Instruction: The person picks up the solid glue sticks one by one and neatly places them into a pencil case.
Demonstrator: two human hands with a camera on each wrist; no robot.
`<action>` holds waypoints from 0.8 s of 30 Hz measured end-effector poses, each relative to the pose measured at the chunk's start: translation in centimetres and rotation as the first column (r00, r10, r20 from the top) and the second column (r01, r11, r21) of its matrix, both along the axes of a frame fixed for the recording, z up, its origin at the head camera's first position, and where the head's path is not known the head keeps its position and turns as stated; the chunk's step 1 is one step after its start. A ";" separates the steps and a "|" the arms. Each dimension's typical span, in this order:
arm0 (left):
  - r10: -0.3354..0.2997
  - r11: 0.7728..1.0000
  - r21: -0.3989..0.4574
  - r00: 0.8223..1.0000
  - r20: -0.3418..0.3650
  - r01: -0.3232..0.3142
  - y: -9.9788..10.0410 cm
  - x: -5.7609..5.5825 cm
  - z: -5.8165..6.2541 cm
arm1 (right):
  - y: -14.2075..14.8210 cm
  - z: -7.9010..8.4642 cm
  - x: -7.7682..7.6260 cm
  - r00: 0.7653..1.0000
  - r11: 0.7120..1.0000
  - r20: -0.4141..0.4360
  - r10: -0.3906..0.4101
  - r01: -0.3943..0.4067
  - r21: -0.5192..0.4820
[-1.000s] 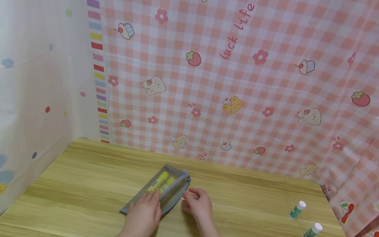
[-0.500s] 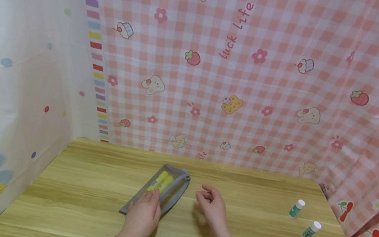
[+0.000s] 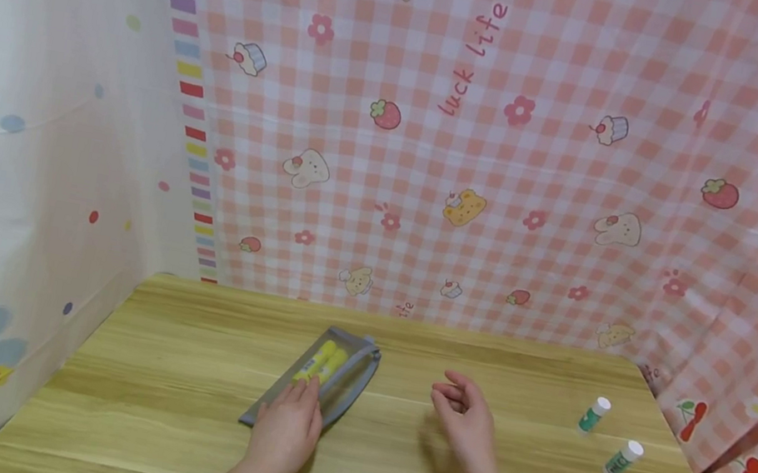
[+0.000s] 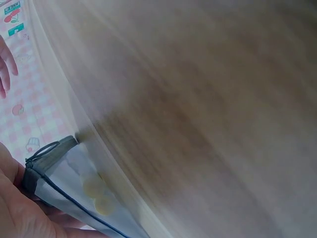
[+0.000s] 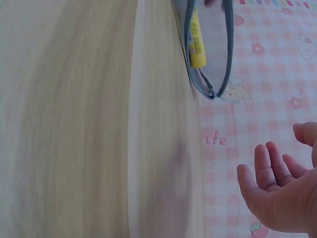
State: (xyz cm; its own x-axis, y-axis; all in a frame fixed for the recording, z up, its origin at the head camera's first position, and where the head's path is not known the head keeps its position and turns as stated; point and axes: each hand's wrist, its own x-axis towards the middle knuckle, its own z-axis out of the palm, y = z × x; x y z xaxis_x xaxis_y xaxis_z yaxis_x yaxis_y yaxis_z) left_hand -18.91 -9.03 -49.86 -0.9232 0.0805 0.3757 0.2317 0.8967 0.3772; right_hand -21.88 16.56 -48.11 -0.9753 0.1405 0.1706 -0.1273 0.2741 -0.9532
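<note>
A grey mesh zip pouch lies slanted on the table, its zip edge bowed apart on the right. Inside it show two yellow glue sticks, also visible through the mesh in both wrist views. My left hand rests on the lower part of the pouch, fingers extended over the near ends of the sticks. To the right of the pouch, my right hand hovers over the table with loosely bent fingers and holds nothing. The right wrist view shows its palm bare.
Two green glue sticks with white caps, one farther back and one nearer, stand at the right of the wooden table. A pink checked cloth hangs behind, and a white patterned cloth hangs at the left.
My right hand has left the pouch's zip edge and moved right, towards the green glue sticks. The left hand and the pouch stay where they were.
</note>
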 end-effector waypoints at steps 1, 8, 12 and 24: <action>-0.001 1.000 0.002 1.000 0.001 0.001 0.0 0.0 0.0 | 0.3 0.1 0.1 1.000 1.000 -0.003 -0.001 0.001 0.002; 0.002 1.000 0.015 1.000 0.020 -0.002 -0.1 -0.1 0.0 | 3.0 0.5 1.2 0.997 0.999 -0.077 -0.028 0.031 0.033; -0.001 1.000 0.014 1.000 0.021 0.000 -0.1 0.0 0.0 | 4.5 0.4 1.7 0.985 0.995 -0.169 -0.042 0.057 0.087; 0.002 1.000 0.013 1.000 0.018 -0.002 -0.1 0.0 0.0 | 8.6 0.5 2.6 0.954 0.973 -0.293 -0.059 0.121 0.199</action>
State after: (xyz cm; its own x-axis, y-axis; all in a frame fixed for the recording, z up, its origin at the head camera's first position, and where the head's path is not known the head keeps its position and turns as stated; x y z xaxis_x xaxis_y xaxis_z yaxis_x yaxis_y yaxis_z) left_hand -18.91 -9.09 -49.87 -0.9301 0.0743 0.3598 0.2232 0.8921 0.3928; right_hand -19.27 25.17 -47.59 -0.8672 0.1561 0.4728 -0.3481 0.4888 -0.7999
